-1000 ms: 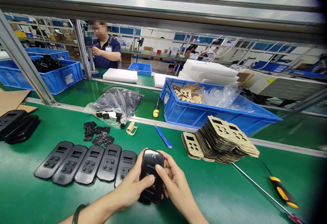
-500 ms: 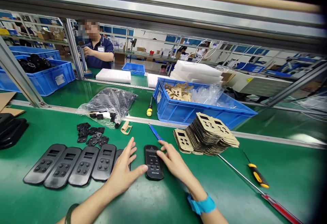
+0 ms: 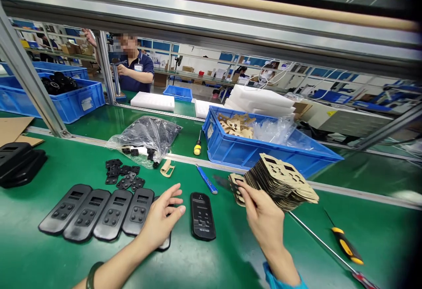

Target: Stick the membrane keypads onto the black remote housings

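Printed panel (image 3: pixel 202 216) appears done; plain panels (image 3: pixel 111 215) remain. Left hand (image 3: pixel 161 216): grip apart; right hand (image 3: pixel 265 214): at tan sheets (image 3: pixel 280 175), grip closure unclear.

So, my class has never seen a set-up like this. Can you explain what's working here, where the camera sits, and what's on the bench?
There is no machine doing the handling: a person works with two bare hands. The view comes from a camera on that person's head, looking forward and down.

The left hand is open and holds nothing, reaching over the end of a row of black panels. The right hand has its fingertips at the low end of a stack of tan sheets; whether they grip one is unclear.

Between the hands, a black panel with white markings lies on the green bench. Farther back are a blue knife and a plastic bag.
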`<state>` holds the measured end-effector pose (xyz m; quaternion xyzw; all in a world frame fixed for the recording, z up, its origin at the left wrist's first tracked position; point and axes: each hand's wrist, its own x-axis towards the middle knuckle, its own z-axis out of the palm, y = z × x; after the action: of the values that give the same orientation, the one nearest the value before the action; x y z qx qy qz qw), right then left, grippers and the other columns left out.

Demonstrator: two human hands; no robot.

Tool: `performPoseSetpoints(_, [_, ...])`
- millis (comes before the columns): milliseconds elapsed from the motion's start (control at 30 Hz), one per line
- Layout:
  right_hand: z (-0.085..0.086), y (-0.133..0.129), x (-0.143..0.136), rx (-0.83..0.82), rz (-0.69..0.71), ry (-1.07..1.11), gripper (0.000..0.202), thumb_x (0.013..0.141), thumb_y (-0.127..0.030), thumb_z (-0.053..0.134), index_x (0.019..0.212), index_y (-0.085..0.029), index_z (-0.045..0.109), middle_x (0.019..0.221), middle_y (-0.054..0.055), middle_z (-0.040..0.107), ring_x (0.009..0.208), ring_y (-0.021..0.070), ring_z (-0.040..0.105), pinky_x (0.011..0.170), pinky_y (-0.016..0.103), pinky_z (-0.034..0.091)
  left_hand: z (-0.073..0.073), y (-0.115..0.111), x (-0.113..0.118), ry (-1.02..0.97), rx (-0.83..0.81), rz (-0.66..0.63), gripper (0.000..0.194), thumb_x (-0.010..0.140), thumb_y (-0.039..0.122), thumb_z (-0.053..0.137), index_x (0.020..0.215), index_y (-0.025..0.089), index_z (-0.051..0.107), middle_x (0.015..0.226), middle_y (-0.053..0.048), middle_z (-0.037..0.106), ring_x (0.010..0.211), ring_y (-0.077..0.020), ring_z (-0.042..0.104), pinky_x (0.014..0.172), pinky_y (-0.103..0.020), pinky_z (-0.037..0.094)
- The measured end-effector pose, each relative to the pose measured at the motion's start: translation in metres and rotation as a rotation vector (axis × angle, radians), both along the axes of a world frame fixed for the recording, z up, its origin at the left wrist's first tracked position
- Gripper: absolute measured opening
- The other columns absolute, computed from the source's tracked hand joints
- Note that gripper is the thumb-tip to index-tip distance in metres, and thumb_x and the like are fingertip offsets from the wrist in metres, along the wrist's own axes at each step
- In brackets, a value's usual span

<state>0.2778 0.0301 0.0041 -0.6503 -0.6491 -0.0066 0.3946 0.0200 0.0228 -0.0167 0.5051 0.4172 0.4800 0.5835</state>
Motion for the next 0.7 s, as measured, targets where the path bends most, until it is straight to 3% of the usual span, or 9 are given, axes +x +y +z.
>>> performPoseSetpoints(67, [0.004, -0.008, -0.018, -0.057, 0.123, 0.204, 0.04, 0.092, -0.046, 0.045, 0.109, -0.018, 0.066, 0.091, 0.009, 0.072, 0.081, 0.0239, 0.065, 0.074, 0.034, 0.051, 0.001, 0.001, 0.001, -0.028, -0.035, -0.019, 0.054, 0.072, 0.036, 0.073, 0.121, 0.018, 0.06, 0.109, -0.011, 0.064, 0.078, -0.0149, 0.059, 0.067, -0.026, 0.049])
performPoseSetpoints(167, [0.004, -0.015, -0.038, -0.245, 0.308, 0.487, 0.035, 0.089, -0.046, 0.051, 0.105, -0.02, 0.068, 0.08, 0.006, 0.072, 0.072, 0.0224, 0.067, 0.065, 0.031, 0.054, 0.006, 0.001, 0.003, -0.046, -0.137, -0.087, 0.037, 0.064, 0.038, 0.078, 0.089, 0.012, 0.073, 0.067, -0.003, 0.064, 0.054, -0.0101, 0.053, 0.05, -0.022, 0.044])
performPoseSetpoints(233, [0.002, -0.017, -0.044, -0.219, 0.332, 0.424, 0.033, 0.091, -0.045, 0.049, 0.103, -0.022, 0.069, 0.09, 0.008, 0.071, 0.078, 0.0234, 0.066, 0.068, 0.032, 0.054, 0.009, 0.001, 0.004, -0.036, -0.186, -0.102, 0.032, 0.06, 0.039, 0.081, 0.071, 0.011, 0.07, 0.053, 0.0, 0.059, 0.048, -0.0103, 0.053, 0.048, -0.022, 0.044])
performPoseSetpoints(300, [0.0, -0.018, -0.046, -0.107, 0.363, 0.18, 0.033, 0.089, -0.046, 0.053, 0.108, -0.025, 0.069, 0.106, 0.011, 0.067, 0.087, 0.0264, 0.064, 0.073, 0.037, 0.054, 0.01, 0.001, 0.004, -0.033, -0.226, -0.102, 0.034, 0.055, 0.039, 0.084, 0.067, 0.012, 0.066, 0.051, 0.0, 0.06, 0.046, -0.0112, 0.055, 0.048, -0.023, 0.046])
performPoseSetpoints(433, [-0.003, -0.023, -0.05, -0.074, 0.578, -0.219, 0.074, 0.073, -0.047, 0.074, 0.138, -0.027, 0.046, 0.125, 0.014, 0.056, 0.104, 0.0313, 0.057, 0.079, 0.041, 0.054, 0.012, -0.001, 0.002, -0.041, -0.303, -0.169, 0.039, 0.052, 0.041, 0.084, 0.066, 0.014, 0.06, 0.05, -0.001, 0.063, 0.045, -0.013, 0.059, 0.046, -0.023, 0.047])
performPoseSetpoints(567, [-0.005, -0.029, -0.055, -0.176, 0.679, -0.194, 0.073, 0.08, -0.03, 0.07, 0.144, -0.03, 0.033, 0.125, 0.012, 0.054, 0.115, 0.0273, 0.052, 0.089, 0.037, 0.051, 0.016, -0.003, -0.001, -0.076, -0.326, -0.283, 0.04, 0.058, 0.047, 0.08, 0.066, 0.014, 0.06, 0.055, -0.004, 0.068, 0.046, -0.0119, 0.061, 0.046, -0.02, 0.047])
performPoseSetpoints(700, [-0.009, -0.031, -0.06, -0.214, 0.77, -0.03, 0.067, 0.085, -0.037, 0.063, 0.144, -0.033, 0.032, 0.134, 0.01, 0.049, 0.121, 0.0257, 0.048, 0.098, 0.035, 0.045, 0.019, -0.004, -0.001, -0.143, -0.312, -0.364, 0.042, 0.061, 0.05, 0.078, 0.07, 0.015, 0.056, 0.053, -0.001, 0.065, 0.045, -0.0087, 0.058, 0.046, -0.017, 0.045])
